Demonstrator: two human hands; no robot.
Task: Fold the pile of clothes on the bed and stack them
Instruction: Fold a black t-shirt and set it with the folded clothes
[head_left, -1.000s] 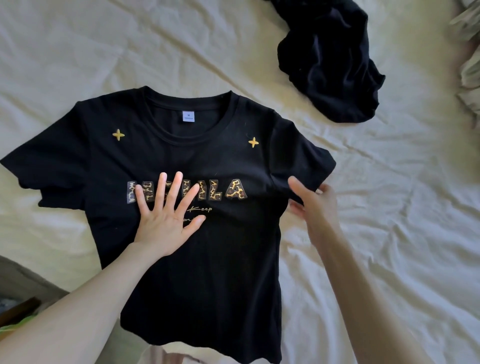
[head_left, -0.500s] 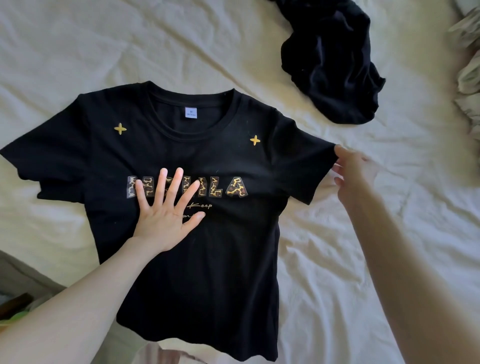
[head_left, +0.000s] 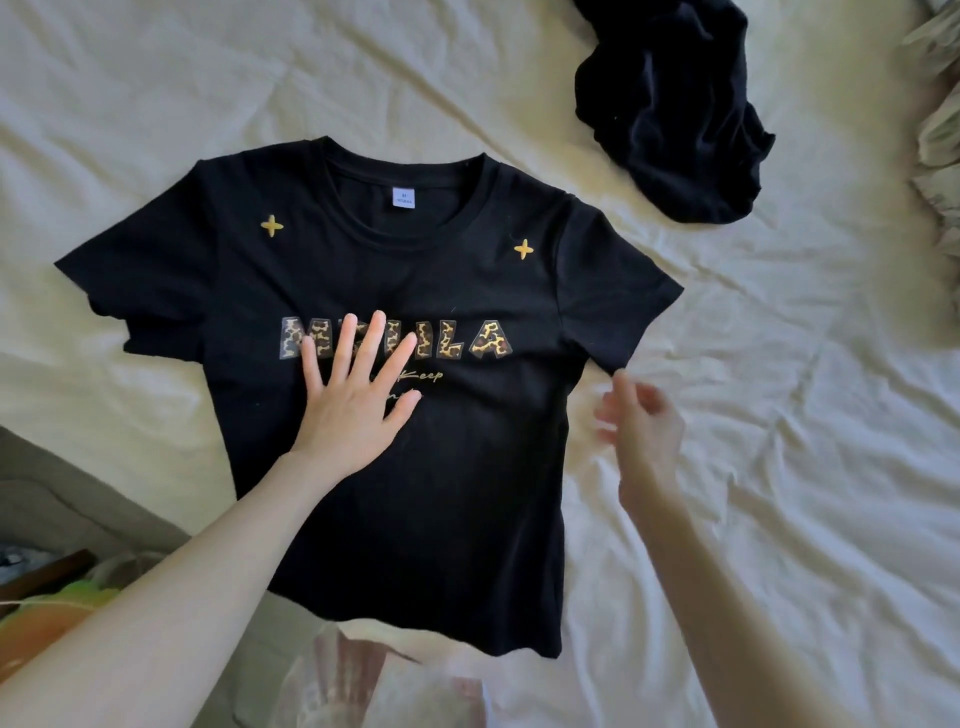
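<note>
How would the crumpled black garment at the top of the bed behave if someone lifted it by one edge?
The crumpled black garment would probably hang limp, since it already lies in soft folds. It looks light, barely denting the bed sheet. It seems unlikely to slide or roll, because cloth on a wrinkled sheet tends to stay put.

Single head-worn wide-angle view, aimed forward and steeply down from above the near bed edge. Close range: both forearms entering from the bottom, black T-shirt filling centre frame. No second view.
</note>
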